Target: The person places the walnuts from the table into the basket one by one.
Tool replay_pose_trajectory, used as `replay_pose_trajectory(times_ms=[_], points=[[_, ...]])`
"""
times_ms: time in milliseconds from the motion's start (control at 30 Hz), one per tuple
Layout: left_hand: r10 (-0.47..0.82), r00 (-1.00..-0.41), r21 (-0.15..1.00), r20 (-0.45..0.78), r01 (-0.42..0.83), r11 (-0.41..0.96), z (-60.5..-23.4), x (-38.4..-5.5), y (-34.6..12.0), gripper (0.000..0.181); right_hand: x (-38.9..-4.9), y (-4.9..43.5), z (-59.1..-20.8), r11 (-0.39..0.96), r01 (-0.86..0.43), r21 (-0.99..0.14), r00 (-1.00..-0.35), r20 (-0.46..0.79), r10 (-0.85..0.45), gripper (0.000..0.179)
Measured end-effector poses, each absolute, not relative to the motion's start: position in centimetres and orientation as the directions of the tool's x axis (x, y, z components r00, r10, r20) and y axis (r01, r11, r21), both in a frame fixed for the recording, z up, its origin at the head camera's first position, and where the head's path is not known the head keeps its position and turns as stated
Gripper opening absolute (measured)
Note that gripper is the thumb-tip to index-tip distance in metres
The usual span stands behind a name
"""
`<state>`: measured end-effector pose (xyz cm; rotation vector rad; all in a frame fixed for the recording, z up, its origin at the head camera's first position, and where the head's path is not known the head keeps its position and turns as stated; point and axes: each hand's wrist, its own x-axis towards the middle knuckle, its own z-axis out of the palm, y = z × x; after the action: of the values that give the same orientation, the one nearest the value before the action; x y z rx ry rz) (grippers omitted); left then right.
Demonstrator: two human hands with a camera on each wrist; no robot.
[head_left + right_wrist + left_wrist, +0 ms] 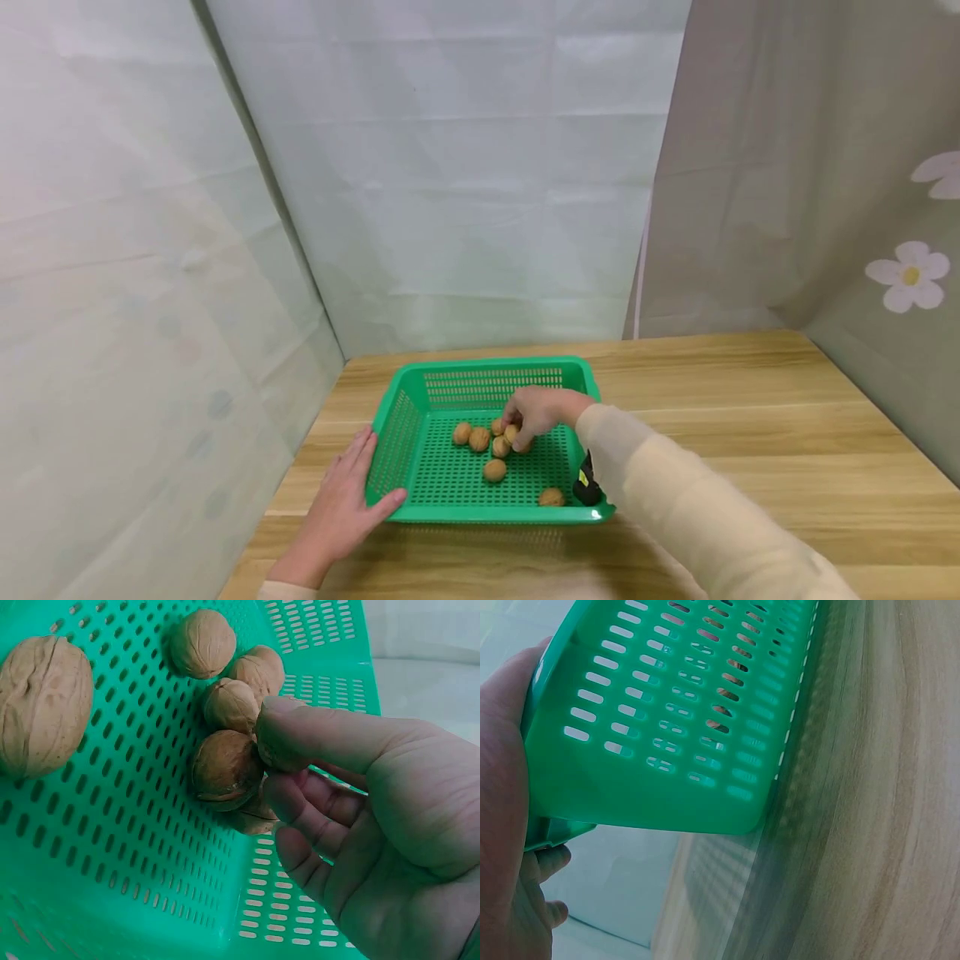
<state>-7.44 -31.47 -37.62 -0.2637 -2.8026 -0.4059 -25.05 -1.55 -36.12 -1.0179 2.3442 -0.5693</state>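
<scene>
A green plastic basket (487, 515) with slotted walls stands on the table, several walnuts (494, 471) on its floor. My right hand (536, 408) reaches in over the right side and pinches one walnut (277, 750) between thumb and fingers, its surface partly covered by the thumb. Other walnuts (225, 765) lie close beside the fingertips. A single walnut (551, 497) sits apart near the front wall. At the front left corner, my left hand (341, 500) rests against the rim, fingers extended along the left side and thumb laid over the front rim.
Wood-grain table (750, 433) extends to the right of the basket. Pale sheets (480, 192) hang behind and to the left, and a flowered grey curtain (765, 208) hangs at the right. A black device (587, 485) is on my right wrist, by the basket's right wall.
</scene>
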Motion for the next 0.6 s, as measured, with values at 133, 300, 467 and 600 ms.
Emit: replay_pose_trajectory(times_ms=[133, 300, 467, 600], points=[[0.138, -0.936, 0.247, 0.323, 0.224, 0.943, -37.5, -7.4, -31.3, 0.089, -25.1, -1.6, -36.4, 0.630, -0.532, -0.566, -0.594, -0.281, -0.754, 0.037], [0.139, -0.935, 0.252, 0.325, 0.228, 0.941, -37.6, -7.5, -31.3, 0.090, -24.9, -1.5, -36.2, 0.618, -0.533, -0.578, -0.587, -0.274, -0.762, 0.035], [0.136, -0.933, 0.263, 0.333, 0.231, 0.937, -37.9, -7.4, -31.5, 0.089, -25.1, -0.9, -34.5, 0.588, -0.552, -0.591, -0.583, -0.230, -0.779, 0.032], [0.119, -0.936, 0.302, 0.331, 0.224, 0.926, -38.1, -7.1, -31.9, 0.090, -25.6, 0.9, -31.9, 0.518, -0.580, -0.628, -0.574, -0.136, -0.808, 0.033]])
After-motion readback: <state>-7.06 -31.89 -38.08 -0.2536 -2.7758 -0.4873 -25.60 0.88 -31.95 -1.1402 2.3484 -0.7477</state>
